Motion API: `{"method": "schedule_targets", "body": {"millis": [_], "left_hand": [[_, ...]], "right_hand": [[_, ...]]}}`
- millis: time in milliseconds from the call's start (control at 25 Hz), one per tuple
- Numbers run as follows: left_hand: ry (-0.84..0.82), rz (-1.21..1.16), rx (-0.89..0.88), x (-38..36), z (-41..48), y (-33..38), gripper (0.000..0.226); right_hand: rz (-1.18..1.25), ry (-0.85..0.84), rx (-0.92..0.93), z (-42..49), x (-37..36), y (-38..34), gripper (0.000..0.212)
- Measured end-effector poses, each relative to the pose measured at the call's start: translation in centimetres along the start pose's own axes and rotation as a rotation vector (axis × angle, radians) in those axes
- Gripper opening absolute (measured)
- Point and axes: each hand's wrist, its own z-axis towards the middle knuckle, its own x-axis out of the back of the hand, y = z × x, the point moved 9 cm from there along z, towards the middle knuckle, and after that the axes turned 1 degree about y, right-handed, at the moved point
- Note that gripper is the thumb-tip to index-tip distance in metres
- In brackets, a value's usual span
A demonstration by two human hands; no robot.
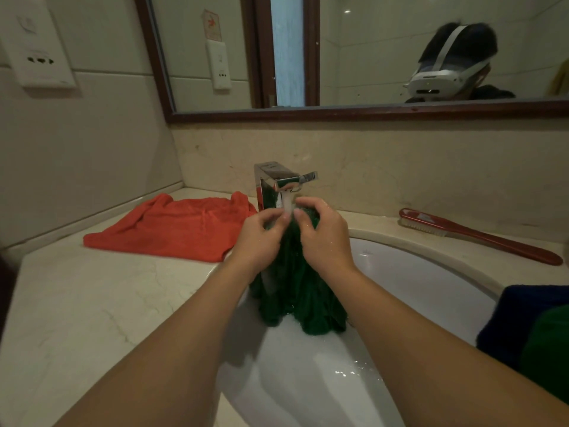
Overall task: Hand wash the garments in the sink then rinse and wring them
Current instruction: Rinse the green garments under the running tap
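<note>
Under the running tap (277,183), head view: both grips hold the green garment (295,297) at its bunched top end. The left grip (261,235) has fingers and thumb curled into the cloth. The right grip (323,238) clasps it the same way just beside, fingertips almost meeting in the stream.

The garment hangs straight down from the grips, long axis vertical, loose end pointing into the sink (431,278) and seemingly touching the basin. Neither grip is nearer, since both sit level at the top.

Judgement: rinsing. Wringing will need one grip moved down that axis.

An orange garment (181,232) lies apart on the tabletop (92,303), left of the tap.
</note>
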Motion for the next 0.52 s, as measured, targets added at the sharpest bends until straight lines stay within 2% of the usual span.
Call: {"method": "schedule_targets", "body": {"millis": [80, 160, 240, 280, 320, 440, 520], "left_hand": [[0.064, -0.078, 0.028, 0.2, -0.2, 0.2, 0.013], [0.114, -0.231, 0.052, 0.4, -0.4, 0.3, 0.019], [0.122, -0.374, 0.051, 0.6, -0.3, 0.3, 0.020], [0.118, -0.370, 0.022, 0.8, -0.3, 0.6, 0.020], [0.112, -0.307, -0.014, 0.9, -0.3, 1.0, 0.018], [0.078, 0.023, -0.098, 0.4, -0.4, 1.5, 0.017], [0.076, 0.061, -0.072, 0.3, -0.2, 0.8, 0.025]], "right_hand": [[0.032, 0.023, -0.014, 0.1, 0.4, 0.0, 0.025], [0.048, 0.018, -0.027, 0.1, 0.4, -0.1, 0.024], [0.062, 0.025, -0.043, 0.0, 0.3, 0.0, 0.017], [0.068, 0.031, -0.049, 0.0, 0.4, 0.0, 0.010], [0.068, 0.037, -0.051, -0.1, 0.5, -0.1, 0.006], [0.051, 0.018, -0.056, -0.2, 0.5, 0.0, 0.012], [0.071, -0.002, -0.054, -0.3, 0.3, -0.2, 0.013]]}}
